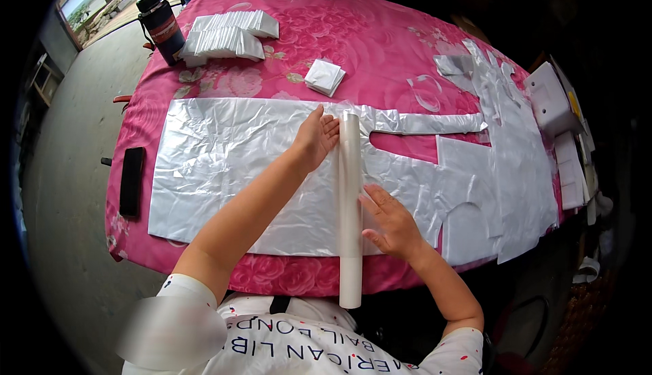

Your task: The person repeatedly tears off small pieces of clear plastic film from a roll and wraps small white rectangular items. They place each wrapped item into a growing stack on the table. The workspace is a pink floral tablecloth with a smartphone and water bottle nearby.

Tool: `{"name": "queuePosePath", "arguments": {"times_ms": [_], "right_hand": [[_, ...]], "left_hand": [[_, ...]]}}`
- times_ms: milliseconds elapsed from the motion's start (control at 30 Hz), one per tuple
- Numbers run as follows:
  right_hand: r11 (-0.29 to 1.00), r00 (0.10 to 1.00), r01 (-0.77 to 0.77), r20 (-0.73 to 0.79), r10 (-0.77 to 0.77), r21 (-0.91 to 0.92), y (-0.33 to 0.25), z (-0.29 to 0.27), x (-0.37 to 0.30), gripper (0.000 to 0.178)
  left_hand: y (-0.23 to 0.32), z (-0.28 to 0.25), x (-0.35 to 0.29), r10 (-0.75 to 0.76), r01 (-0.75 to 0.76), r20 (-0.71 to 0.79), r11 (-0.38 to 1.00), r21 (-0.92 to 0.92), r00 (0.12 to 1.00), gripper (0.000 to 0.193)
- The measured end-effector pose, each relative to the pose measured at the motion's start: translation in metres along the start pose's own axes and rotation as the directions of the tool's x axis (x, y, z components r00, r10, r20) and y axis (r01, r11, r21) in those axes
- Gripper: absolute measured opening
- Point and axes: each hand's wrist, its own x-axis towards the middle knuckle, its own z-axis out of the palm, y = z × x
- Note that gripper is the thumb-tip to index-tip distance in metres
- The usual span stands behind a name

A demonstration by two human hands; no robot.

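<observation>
A smooth pale tube (350, 219) lies crosswise over a thin, wrinkled plastic sheet (231, 171) and sticks out past the table's near edge. The sheet looks like a disposable apron, with strap-like strips and a cut-out at its right end. My left hand (318, 141) is at the tube's far end, palm toward it, fingers loosely bent and not wrapped round it. On the other side, lower down, my right hand (390, 222) is open, fingers spread with their tips close to the tube. Whether either hand touches the tube is hard to tell.
The table wears a pink floral cloth (380, 29). Folded plastic packets (227, 41) stand in rows at the far left, beside a dark bottle (161, 27); a small stack (324, 78) lies nearer. A black phone-like object (132, 181) rests left; plastic scraps (519, 164) and white containers (551, 100) are right.
</observation>
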Motion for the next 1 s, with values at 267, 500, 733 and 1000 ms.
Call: {"name": "queuePosePath", "arguments": {"times_ms": [267, 500, 733, 1000], "right_hand": [[0.958, 0.965, 0.187, 0.224, -0.137, -0.219, -0.015, 0.008, 0.034, 0.079], [0.896, 0.938, 0.169, 0.212, -0.273, 0.410, -0.147, 0.093, 0.123, 0.079], [0.861, 0.918, 0.396, -0.121, -0.378, 0.319, -0.113, 0.077, 0.150, 0.038], [0.804, 0.796, 0.594, 0.126, -0.592, 0.024, -0.099, 0.130, 0.201, 0.056]], "left_hand": [[0.037, -0.020, -0.031, 0.251, -0.219, -0.015, 0.873, 0.435, 0.968, 0.049], [0.104, -0.094, -0.132, 0.458, -0.385, -0.031, 0.780, 0.494, 0.888, 0.042], [0.094, -0.194, -0.265, 0.479, -0.271, -0.143, 0.690, 0.671, 0.866, 0.038], [0.042, -0.206, -0.325, 0.454, -0.222, -0.183, 0.701, 0.678, 0.872, 0.039]]}}
